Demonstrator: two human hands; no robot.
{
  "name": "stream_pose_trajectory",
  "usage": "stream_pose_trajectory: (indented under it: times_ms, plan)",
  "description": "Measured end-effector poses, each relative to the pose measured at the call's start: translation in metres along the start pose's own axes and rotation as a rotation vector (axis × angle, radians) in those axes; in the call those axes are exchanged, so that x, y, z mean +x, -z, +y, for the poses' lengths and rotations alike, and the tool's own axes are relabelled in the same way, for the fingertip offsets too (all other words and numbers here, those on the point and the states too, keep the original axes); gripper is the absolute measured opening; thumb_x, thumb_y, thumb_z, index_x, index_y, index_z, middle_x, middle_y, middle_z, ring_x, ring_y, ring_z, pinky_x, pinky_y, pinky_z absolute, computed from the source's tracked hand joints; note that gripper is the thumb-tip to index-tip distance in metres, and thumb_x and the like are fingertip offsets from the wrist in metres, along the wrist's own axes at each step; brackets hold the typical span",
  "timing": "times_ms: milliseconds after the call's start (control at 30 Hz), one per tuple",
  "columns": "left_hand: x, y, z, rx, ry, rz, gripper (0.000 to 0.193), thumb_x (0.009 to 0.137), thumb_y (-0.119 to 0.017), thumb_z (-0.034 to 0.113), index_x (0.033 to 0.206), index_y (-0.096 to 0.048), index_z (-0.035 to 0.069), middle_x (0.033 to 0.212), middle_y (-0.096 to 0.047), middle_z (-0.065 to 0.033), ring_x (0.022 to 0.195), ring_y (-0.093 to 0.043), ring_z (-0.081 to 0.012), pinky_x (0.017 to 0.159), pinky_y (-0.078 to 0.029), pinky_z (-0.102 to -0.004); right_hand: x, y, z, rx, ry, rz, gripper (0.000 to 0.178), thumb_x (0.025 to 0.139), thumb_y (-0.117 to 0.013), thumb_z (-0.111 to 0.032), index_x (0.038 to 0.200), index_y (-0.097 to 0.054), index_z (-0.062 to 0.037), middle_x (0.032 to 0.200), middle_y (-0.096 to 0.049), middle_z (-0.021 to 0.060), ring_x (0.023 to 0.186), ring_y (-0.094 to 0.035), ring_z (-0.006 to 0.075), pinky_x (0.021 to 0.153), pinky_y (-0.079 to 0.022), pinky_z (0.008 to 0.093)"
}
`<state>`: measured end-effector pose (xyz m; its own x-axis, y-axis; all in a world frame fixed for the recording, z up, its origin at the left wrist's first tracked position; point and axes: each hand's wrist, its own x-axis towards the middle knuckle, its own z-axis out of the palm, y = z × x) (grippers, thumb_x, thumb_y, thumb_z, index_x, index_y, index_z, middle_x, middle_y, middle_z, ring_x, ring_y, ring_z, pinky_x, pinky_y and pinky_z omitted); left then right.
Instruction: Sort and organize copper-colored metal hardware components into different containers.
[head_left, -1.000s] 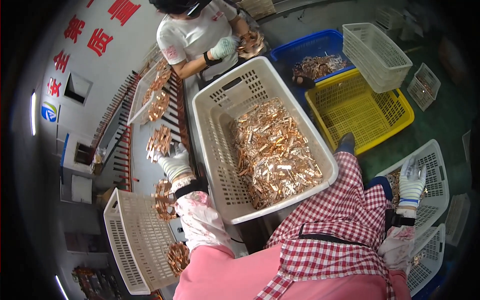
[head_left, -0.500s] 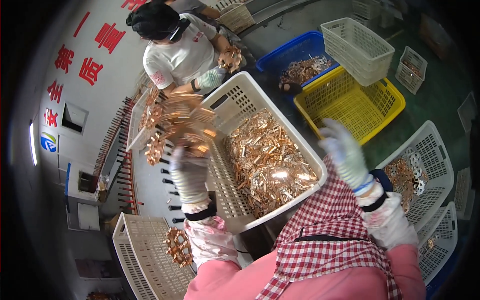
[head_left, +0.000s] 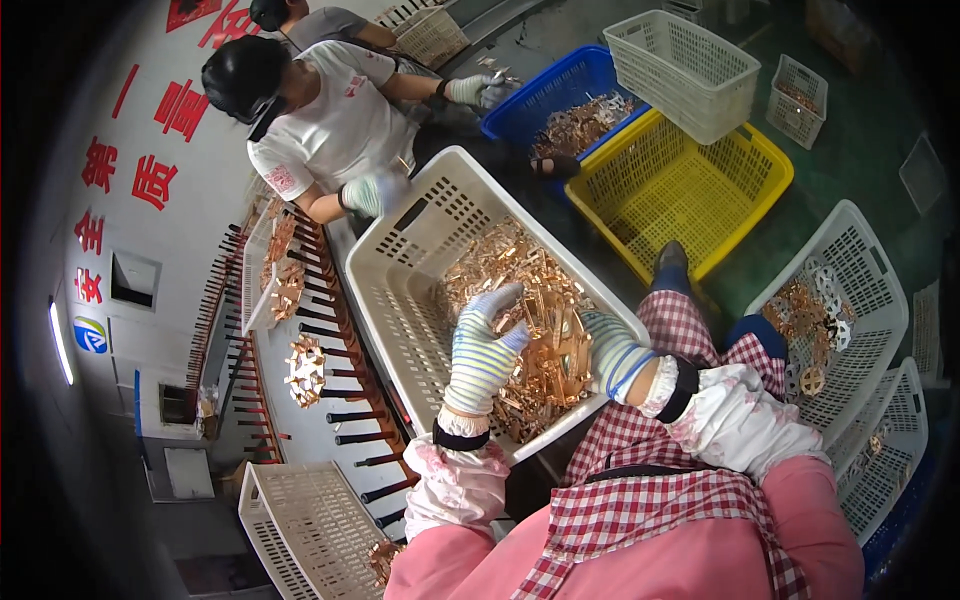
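Grey wall (head_left: 210, 150) with red signs (head_left: 180, 110), and a big white basket (head_left: 400, 285) with copper bits (head_left: 495, 255) inside

On the left hand (head_left: 478, 355), the fingers (head_left: 496, 298) bend a little and look half open, with a gap between the top finger and the one below. They point up and to the right, over the heap. The right hand (head_left: 612, 355) shows mostly its back. Its fingers reach in beside the copper, and their tips are hidden, so I cannot tell how far open they are. A shiny copper clump (head_left: 560, 355) is between the two hands, inside the basket. I cannot tell if one hand has a tight hold on it.

Both hands have stripy gloves on. The left wrist is nearly straight, and the left arm comes up from the bottom in a puffy white sleeve (head_left: 455, 490) with a black band (head_left: 460, 438). The right arm slants in from the lower right, in a puffy sleeve too, so the hands face each other. Between the arms is a red checked apron (head_left: 650, 510).

Farther out, on the left, a copper wheel (head_left: 304, 370) sits on the bench (head_left: 300, 430), near a row of black handles (head_left: 360, 440). Past the basket is a co-worker (head_left: 335, 125) in a white shirt. A yellow basket (head_left: 600, 190) stands next to a blue tub (head_left: 505, 115).
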<state>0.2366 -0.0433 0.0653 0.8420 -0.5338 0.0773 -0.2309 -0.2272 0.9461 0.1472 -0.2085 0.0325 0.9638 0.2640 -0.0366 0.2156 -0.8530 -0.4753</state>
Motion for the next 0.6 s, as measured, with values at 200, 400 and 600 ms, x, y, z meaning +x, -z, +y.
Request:
stream_pose_trajectory:
  times_ms: [200,400,600]
  plan:
    - [-0.005,-0.001,0.029,-0.238,0.207,0.039,0.031,0.077,-0.057,0.003,0.107,-0.055,-0.002,0.081,-0.054,-0.0002,0.069,-0.05,-0.0063,0.065,-0.041,-0.0183,-0.006,-0.025,0.005,0.112,0.04,0.441,0.038,0.069,-0.058,-0.017,0.102,-0.056,0.0022,0.091,-0.061,0.0164,0.087,-0.058,0.0289,0.083,-0.044,0.0356]
    - [-0.003,-0.002,0.02,-0.197,0.249,0.027,0.02,0.078,-0.059,0.005,0.096,-0.055,0.0,0.079,-0.056,0.0007,0.07,-0.05,-0.0066,0.065,-0.042,-0.0193,0.007,-0.007,-0.003,0.275,0.048,0.44,0.045,0.067,-0.06,-0.009,0.11,-0.052,0.0014,0.091,-0.06,0.0156,0.084,-0.058,0.0281,0.077,-0.045,0.033]
    - [-0.002,-0.001,0.003,-0.191,0.346,-0.021,0.013,0.073,-0.06,0.002,0.082,-0.051,0.005,0.07,-0.05,0.0031,0.061,-0.045,-0.0057,0.056,-0.039,-0.0198,0.004,-0.004,-0.006,-0.029,-0.043,0.179,0.044,0.063,-0.065,-0.018,0.1,-0.055,0.0022,0.075,-0.061,0.0113,0.068,-0.06,0.0256,0.059,-0.047,0.0348]
